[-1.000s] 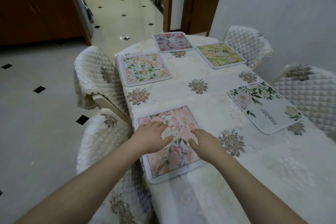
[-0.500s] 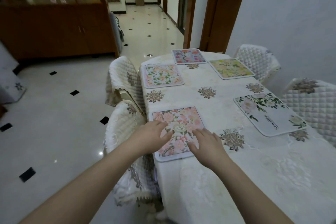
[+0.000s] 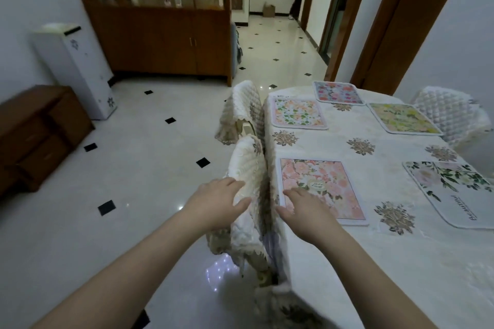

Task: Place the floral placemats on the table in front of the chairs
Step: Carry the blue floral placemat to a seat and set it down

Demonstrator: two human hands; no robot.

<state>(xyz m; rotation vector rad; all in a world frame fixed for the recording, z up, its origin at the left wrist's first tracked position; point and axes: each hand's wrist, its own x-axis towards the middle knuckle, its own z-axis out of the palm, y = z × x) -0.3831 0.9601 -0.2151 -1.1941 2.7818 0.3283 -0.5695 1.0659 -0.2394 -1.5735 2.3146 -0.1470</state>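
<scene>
Several floral placemats lie flat on the cream tablecloth of the table. Nearest is a pink one; my right hand lies open over its near left corner, fingers stretched forward. My left hand is open, off the table, against the quilted cover of the near left chair. Farther along lie a green and orange mat, a pink and blue mat, a yellow mat and a white mat with green leaves.
A second covered chair stands farther along the left side, another at the far right. On the tiled floor to the left are a dark wood drawer unit, a white appliance and a wooden cabinet. A person stands in the far hallway.
My left hand has left the pink placemat and gone left to the near chair's back. My right hand slid to the mat's near left corner. The view has swung left and up.
</scene>
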